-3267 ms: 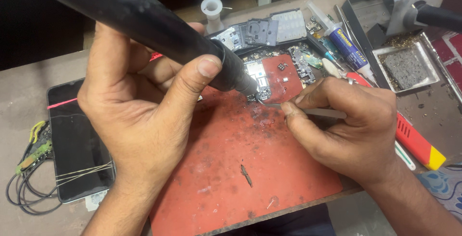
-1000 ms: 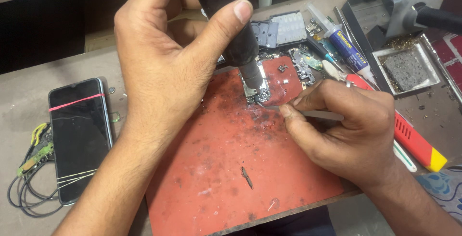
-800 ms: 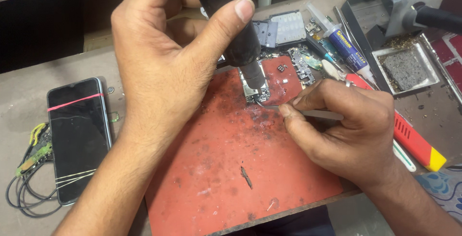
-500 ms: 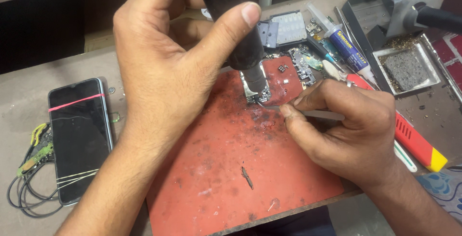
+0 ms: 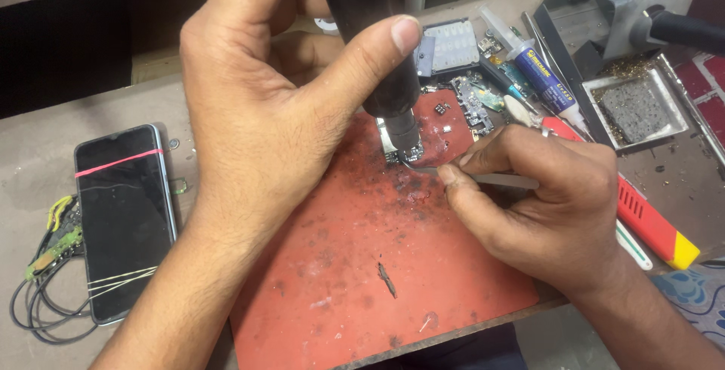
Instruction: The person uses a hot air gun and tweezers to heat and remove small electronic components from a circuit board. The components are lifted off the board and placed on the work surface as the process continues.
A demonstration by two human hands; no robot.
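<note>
A stained red mat [image 5: 362, 264], a black phone [image 5: 124, 219] with a pink band, a red-and-yellow tool [image 5: 653, 226].

Single head view — looks steeply down, close over red mat [image 5: 362, 264] (workbench edge nearest).

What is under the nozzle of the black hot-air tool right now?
A small circuit board on the red mat, with the tweezers tip touching it. The nozzle and left hand cover the board's left part.

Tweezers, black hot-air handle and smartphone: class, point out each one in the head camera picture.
tweezers [image 5: 495, 180], head view, on the bare metal shaft.
black hot-air handle [image 5: 362, 7], head view, on its dark barrel.
smartphone [image 5: 124, 219], head view, on its dark screen.
</note>
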